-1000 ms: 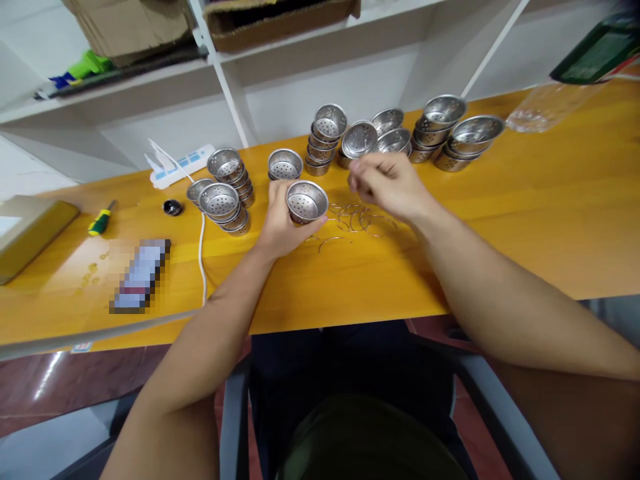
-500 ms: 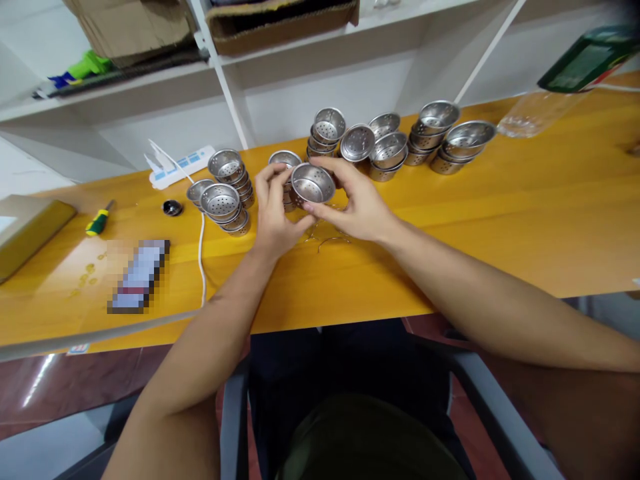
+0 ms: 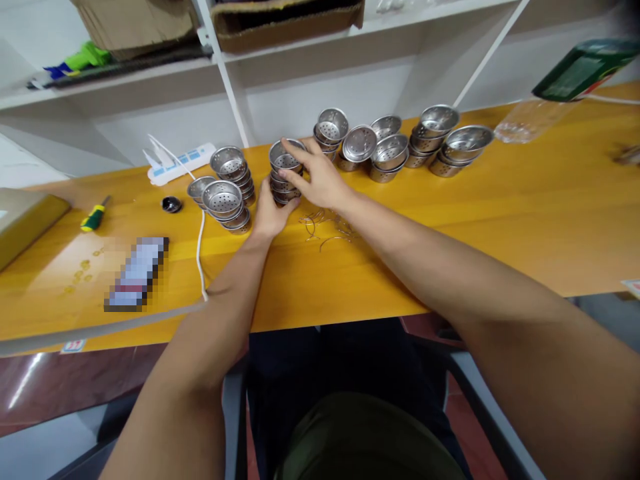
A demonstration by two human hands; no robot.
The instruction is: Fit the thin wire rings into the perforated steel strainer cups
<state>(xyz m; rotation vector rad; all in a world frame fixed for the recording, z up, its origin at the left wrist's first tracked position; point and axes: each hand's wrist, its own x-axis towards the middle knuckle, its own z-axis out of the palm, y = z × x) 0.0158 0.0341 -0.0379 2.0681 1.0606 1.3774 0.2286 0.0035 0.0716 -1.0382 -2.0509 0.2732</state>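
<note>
Perforated metal cups crowd the wooden table [image 3: 525, 220]. Left of centre, two neighbouring stacks [image 3: 223, 198] hem in the left hand [image 3: 273, 212]; right of centre, more stacked cups [image 3: 390, 152] line up toward the shelf, the nearest partly hidden by the right hand [image 3: 320, 175]. Thin curved wires [image 3: 336, 238] lie loose just below the hands. A white cable [image 3: 200, 247] runs down from the power strip [image 3: 183, 165] at upper left, with a phone [image 3: 137, 270] (its screen pixelated) and a screwdriver [image 3: 95, 219] farther left; a clear bottle [image 3: 533, 119] lies at upper right.

The handled stack [image 3: 279, 162] stands near centre, long axis upright, its top cup's mouth facing up. The left hand cups its lower part, fingers mostly hidden; the right's fingers spread over the top rim. Whether either grips, I cannot tell.
</note>
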